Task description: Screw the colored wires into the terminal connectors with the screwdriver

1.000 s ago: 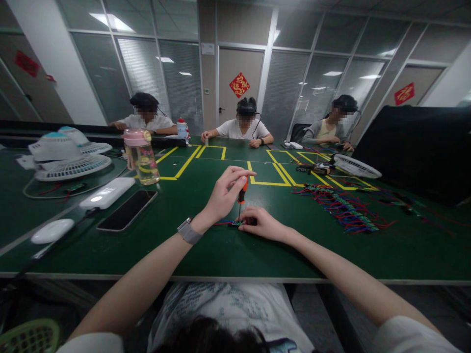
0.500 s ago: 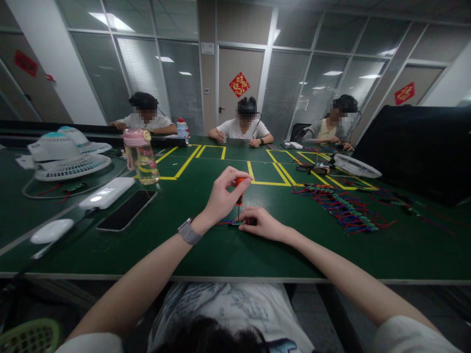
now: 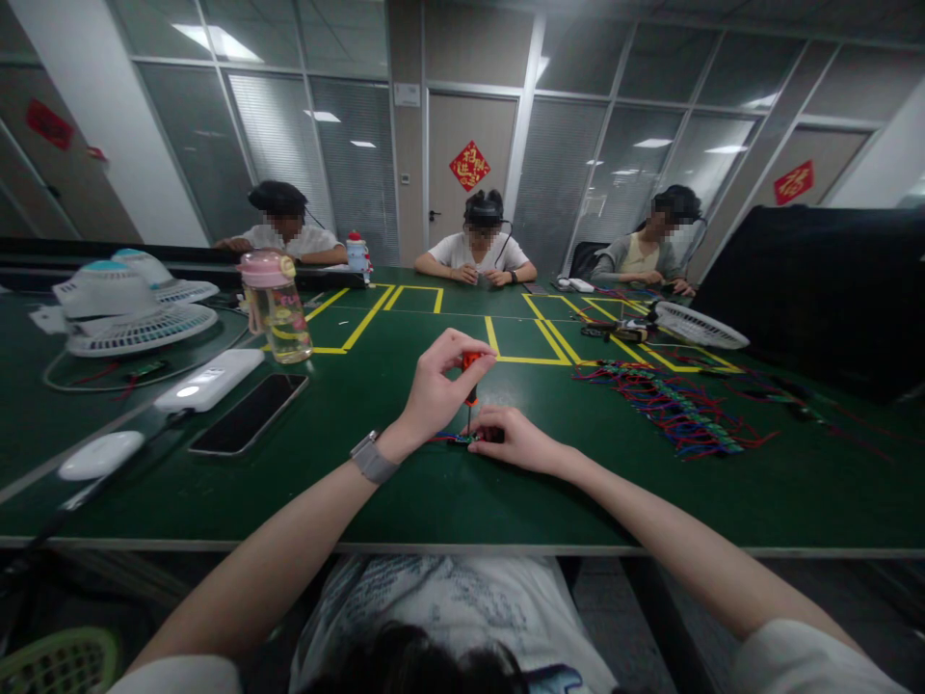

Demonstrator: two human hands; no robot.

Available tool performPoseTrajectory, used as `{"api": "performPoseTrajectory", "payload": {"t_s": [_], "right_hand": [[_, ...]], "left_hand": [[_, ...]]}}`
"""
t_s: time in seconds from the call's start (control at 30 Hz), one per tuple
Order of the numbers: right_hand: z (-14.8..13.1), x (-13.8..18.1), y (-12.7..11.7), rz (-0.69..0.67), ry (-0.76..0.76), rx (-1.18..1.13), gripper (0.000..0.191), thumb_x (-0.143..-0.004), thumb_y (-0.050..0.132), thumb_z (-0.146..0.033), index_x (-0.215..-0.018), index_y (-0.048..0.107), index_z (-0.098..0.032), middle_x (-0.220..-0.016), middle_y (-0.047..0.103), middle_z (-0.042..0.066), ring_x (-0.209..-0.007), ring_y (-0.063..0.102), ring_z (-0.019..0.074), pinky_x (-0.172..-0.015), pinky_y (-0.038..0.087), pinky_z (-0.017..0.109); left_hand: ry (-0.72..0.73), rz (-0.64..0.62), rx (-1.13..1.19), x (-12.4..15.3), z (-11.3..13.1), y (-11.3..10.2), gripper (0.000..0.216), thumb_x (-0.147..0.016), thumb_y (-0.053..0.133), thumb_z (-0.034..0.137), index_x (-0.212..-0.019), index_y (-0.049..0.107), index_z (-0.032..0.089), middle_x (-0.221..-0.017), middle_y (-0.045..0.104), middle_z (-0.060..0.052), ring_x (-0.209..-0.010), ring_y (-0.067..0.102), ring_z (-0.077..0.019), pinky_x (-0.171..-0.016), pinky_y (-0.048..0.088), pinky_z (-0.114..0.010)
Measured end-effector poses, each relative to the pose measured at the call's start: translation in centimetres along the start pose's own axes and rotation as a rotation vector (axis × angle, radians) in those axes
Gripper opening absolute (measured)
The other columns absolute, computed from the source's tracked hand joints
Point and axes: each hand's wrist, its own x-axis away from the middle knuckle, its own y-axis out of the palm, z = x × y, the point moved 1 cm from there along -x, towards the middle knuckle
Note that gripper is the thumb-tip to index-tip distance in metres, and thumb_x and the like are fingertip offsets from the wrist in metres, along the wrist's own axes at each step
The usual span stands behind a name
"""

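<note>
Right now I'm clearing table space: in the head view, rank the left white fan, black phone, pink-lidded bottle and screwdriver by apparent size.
1. white fan
2. black phone and pink-lidded bottle: too alike to rank, and the bottle stands farther away
3. screwdriver, in the left hand, smallest

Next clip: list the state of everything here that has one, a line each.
left hand: closed on the screwdriver
screwdriver: upright, tip down on circuit board
circuit board: flat on table
right hand: holding circuit board
phone: face up, screen dark
power bank: light on
bottle: upright, lid shut
</note>
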Motion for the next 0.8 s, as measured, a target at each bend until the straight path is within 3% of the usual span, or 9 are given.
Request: {"api": "performPoseTrajectory", "payload": {"t_s": [0.17, 0.3, 0.47, 0.6, 0.8], "right_hand": [[-0.11, 0.00, -0.07, -0.010, 0.008, 0.004, 0.019, -0.082, 0.068, -0.025, -0.098, 0.072, -0.014, -0.082, 0.059, 0.003, -0.063, 0.052, 0.0108, -0.062, 0.046, 0.024], [-0.22, -0.02, -0.11, -0.018, 0.004, 0.009, 0.019, -0.082, 0.068, -0.025, -0.097, 0.071, -0.014, -0.082, 0.059, 0.003, -0.062, 0.051, 0.0104, -0.062, 0.046, 0.024], [-0.11, -0.01, -0.06, -0.011, 0.004, 0.018, 0.018, -0.082, 0.068, -0.025, -0.097, 0.071, -0.015, -0.080, 0.058, 0.002, -0.063, 0.051, 0.0107, -0.062, 0.046, 0.024], [0.02, 0.01, 0.02, -0.011, -0.003, 0.024, 0.019, -0.082, 0.068, -0.025, -0.098, 0.071, -0.015, -0.080, 0.059, 0.002, -0.063, 0.051, 0.0109, -0.062, 0.046, 0.024], [-0.08, 0.04, 0.01, -0.012, 0.001, 0.020, 0.019, -0.083, 0.068, -0.025, -0.098, 0.072, -0.014, -0.080, 0.058, 0.002, -0.062, 0.050, 0.0105, -0.062, 0.045, 0.024]], "left_hand": [[-0.006, -0.039, 0.009, -0.02, -0.05, -0.10, 0.027, -0.096, 0.045, 0.024, -0.101, 0.070, 0.021, -0.099, 0.058, -0.005, -0.084, 0.058, -0.0124, -0.071, 0.050, -0.024], [-0.054, -0.056, 0.133, 0.12, -0.12, 0.09, 0.027, -0.096, 0.045, 0.026, -0.112, 0.066, 0.020, -0.108, 0.064, -0.007, -0.087, 0.064, -0.0140, -0.074, 0.054, -0.026], [-0.039, 0.010, 0.066, 0.34, -0.03, 0.33, 0.020, -0.090, 0.058, 0.026, -0.105, 0.068, 0.019, -0.099, 0.067, -0.006, -0.087, 0.065, -0.0152, -0.073, 0.055, -0.025], [0.042, 0.038, -0.028, 0.31, -0.07, 0.31, 0.011, -0.084, 0.067, 0.026, -0.092, 0.071, 0.021, -0.090, 0.061, -0.003, -0.084, 0.060, -0.0140, -0.071, 0.052, -0.024], [0.002, 0.023, 0.003, 0.27, -0.23, 0.12, 0.024, -0.095, 0.048, 0.025, -0.105, 0.070, 0.022, -0.102, 0.063, -0.006, -0.091, 0.062, -0.0140, -0.080, 0.051, -0.026]]}}
